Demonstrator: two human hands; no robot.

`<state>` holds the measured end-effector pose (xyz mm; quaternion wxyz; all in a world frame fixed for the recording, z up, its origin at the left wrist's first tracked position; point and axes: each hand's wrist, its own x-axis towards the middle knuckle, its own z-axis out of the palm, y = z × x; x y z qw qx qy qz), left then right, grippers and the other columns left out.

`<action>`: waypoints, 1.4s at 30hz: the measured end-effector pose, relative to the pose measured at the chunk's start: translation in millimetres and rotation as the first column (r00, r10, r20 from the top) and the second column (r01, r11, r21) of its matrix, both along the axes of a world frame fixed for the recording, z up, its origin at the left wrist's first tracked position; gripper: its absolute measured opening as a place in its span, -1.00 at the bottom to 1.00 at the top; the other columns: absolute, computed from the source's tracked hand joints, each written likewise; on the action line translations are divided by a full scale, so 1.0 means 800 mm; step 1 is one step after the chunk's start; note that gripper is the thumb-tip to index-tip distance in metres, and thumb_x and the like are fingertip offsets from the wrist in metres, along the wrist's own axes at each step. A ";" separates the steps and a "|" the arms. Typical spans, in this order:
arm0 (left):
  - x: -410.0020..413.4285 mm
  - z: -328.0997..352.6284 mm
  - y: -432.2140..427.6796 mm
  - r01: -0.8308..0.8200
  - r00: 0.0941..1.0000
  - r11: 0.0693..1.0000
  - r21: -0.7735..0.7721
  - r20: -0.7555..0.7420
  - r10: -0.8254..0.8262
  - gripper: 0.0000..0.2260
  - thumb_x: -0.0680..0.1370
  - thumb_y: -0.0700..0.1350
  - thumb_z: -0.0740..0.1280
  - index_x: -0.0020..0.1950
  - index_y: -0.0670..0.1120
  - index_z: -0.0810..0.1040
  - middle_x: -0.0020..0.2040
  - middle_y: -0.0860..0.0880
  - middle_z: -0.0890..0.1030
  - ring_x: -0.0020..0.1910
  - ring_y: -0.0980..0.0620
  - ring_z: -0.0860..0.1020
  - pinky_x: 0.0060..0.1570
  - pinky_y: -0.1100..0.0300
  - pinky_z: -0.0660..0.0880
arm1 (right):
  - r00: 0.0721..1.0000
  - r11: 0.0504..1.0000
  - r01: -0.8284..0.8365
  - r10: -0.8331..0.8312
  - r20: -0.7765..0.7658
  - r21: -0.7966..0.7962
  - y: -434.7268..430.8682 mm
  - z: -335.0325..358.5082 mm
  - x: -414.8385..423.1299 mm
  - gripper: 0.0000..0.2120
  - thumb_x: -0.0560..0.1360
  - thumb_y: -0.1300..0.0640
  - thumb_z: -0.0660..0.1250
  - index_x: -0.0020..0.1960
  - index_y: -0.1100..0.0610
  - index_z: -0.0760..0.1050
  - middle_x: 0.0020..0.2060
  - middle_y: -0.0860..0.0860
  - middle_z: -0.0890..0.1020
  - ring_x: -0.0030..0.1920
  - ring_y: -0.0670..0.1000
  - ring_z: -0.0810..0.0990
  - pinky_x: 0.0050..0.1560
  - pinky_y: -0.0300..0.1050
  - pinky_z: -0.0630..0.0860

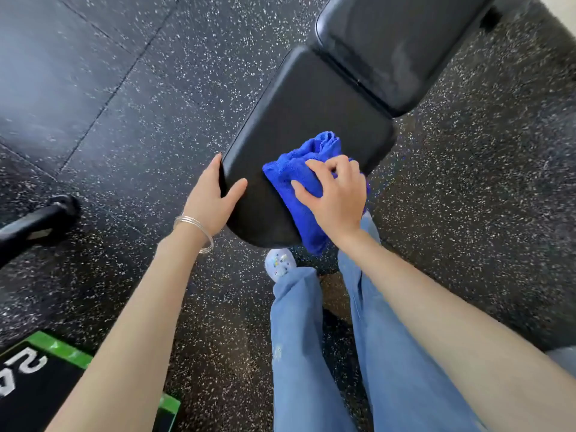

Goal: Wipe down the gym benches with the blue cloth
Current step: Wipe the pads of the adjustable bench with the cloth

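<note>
My right hand (333, 194) lies on top of the blue cloth (291, 169), fingers curled and bunching the terry fabric under them, thumb stretched out across it. The cloth is crumpled on the near right part of the black seat pad (305, 110), and one end hangs over the pad's near edge, above my jeans (299, 353).

My left hand (215, 194) clasps the near left corner of the same pad, thumb laid on the top face and fingers running along the side. Thin silver bangles (196, 229) sit at that wrist.

Beyond the seat pad, across a narrow gap, is the bench's back pad (399, 48), with a faint pale smear on its surface.

A pale shoe (279, 263) shows just under the pad's near end, on the speckled rubber floor (156, 104). At lower left lies a black block with a green border (59, 347) and white numerals, and a black metal bar (34, 222) reaches in from the left edge.
</note>
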<state>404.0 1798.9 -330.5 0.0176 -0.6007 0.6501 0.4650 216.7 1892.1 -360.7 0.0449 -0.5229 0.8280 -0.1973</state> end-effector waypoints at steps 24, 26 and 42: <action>-0.005 -0.002 -0.015 -0.031 0.997 0.999 -0.013 0.075 0.032 -0.53 0.60 0.07 0.12 0.46 -0.09 0.31 0.38 -0.08 0.45 0.37 -0.06 0.40 0.38 0.04 0.29 | 0.994 0.998 0.063 -0.063 0.085 -0.007 -0.003 0.007 0.040 -0.75 0.32 -0.16 0.37 -0.14 -0.02 0.59 -0.26 0.02 0.49 -0.27 0.11 0.43 -0.33 -0.06 0.32; -0.012 -0.001 -0.016 -0.022 0.996 1.000 -0.014 0.090 0.023 -0.54 0.62 0.04 0.12 0.49 -0.11 0.27 0.42 -0.08 0.40 0.40 -0.07 0.36 0.40 0.06 0.25 | 0.994 0.996 0.089 -0.088 0.063 -0.005 -0.028 0.000 -0.002 -0.75 0.30 -0.15 0.37 -0.14 -0.01 0.59 -0.26 0.03 0.50 -0.28 0.11 0.44 -0.35 -0.05 0.35; -0.078 0.001 -0.023 -0.050 0.967 0.995 -0.083 0.246 0.069 -0.45 0.60 0.07 0.17 0.50 -0.16 0.15 0.43 -0.21 0.30 0.40 -0.20 0.29 0.36 -0.04 0.23 | 0.998 0.999 -0.038 0.038 0.051 -0.013 -0.008 -0.008 -0.042 -0.73 0.36 -0.13 0.36 -0.06 0.02 0.60 -0.23 0.03 0.50 -0.27 0.09 0.41 -0.28 -0.07 0.29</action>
